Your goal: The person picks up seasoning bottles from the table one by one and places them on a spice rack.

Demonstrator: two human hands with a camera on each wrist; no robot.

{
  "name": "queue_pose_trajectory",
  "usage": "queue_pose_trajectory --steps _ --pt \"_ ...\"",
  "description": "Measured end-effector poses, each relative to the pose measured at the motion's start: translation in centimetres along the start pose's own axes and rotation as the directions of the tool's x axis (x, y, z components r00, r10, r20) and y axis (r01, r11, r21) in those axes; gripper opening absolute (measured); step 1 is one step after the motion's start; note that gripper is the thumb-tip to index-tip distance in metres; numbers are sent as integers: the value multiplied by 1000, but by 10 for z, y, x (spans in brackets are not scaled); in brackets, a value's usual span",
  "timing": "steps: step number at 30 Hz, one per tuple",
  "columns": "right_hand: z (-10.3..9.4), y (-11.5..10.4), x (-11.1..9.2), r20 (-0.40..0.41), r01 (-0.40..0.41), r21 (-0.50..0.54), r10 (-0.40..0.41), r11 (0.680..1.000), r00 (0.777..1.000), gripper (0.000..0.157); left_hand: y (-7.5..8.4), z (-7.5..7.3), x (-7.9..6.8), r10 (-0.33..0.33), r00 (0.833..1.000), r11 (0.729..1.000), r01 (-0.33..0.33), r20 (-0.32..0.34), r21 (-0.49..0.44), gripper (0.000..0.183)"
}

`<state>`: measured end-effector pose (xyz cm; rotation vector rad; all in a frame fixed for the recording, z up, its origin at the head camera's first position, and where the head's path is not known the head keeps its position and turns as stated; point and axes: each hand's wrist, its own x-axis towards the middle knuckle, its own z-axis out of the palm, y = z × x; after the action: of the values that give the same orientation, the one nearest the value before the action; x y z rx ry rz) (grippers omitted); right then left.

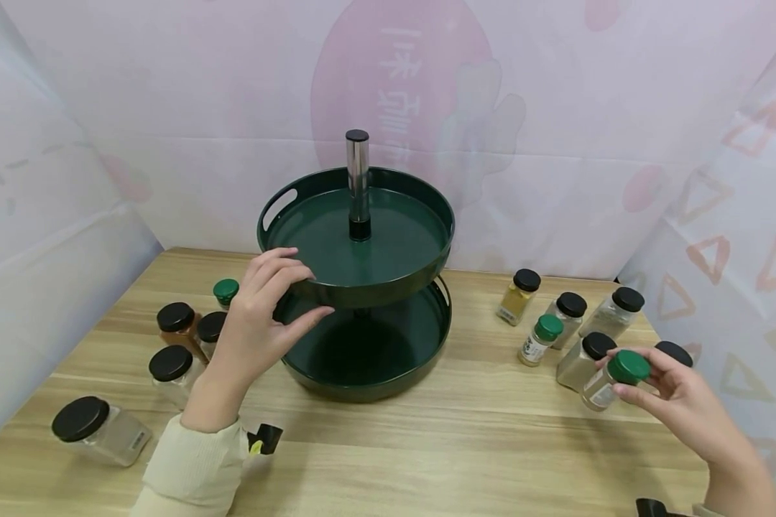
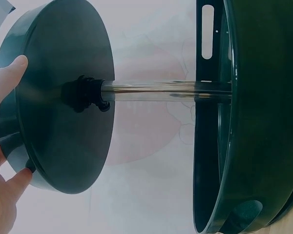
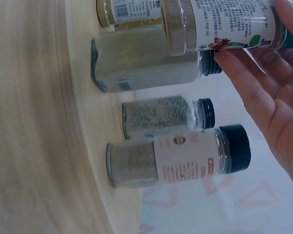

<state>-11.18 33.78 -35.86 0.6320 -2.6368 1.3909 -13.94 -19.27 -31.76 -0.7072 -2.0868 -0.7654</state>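
Note:
A dark green two-tier round tray stand stands on the table, its upper tray (image 1: 388, 258) and lower tray (image 1: 368, 359) joined by a shiny metal post (image 1: 358, 176). My left hand (image 1: 251, 334) grips the front left rim of the upper tray, fingers over the edge and thumb low on the outside; the left wrist view shows the tray's underside (image 2: 73, 146). On the right, my right hand (image 1: 692, 406) holds a green-lidded spice jar (image 1: 600, 391) between thumb and fingers. Its printed label and brownish contents show in the right wrist view.
Right of the stand are a yellow-filled jar (image 1: 516, 298), another green-lidded jar (image 1: 535, 348) and several black-lidded jars (image 1: 614, 316). More jars cluster at left, including a reddish one (image 1: 179, 330); a wide jar (image 1: 106, 434) is nearest the front. A printed curtain (image 1: 233, 108) hangs behind.

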Motion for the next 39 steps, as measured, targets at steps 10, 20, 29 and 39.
queue_pose_trajectory --steps 10,20,29,39 --pt "7 -13 25 42 95 56 -97 994 994 46 1 1 -1 -4 1000 1000 4 -7 0 55" --pt "17 -30 54 88 193 106 -202 976 975 43 0 2 -1 -5 1000 1000 5 -12 2 55" --pt "27 -48 81 155 279 225 -317 934 936 43 -1 3 -2 -4 1000 1000 3 -21 -9 54" --pt "36 -66 104 162 278 230 -318 933 934 45 -1 4 -3 1 999 1000 -2 -43 -27 52"
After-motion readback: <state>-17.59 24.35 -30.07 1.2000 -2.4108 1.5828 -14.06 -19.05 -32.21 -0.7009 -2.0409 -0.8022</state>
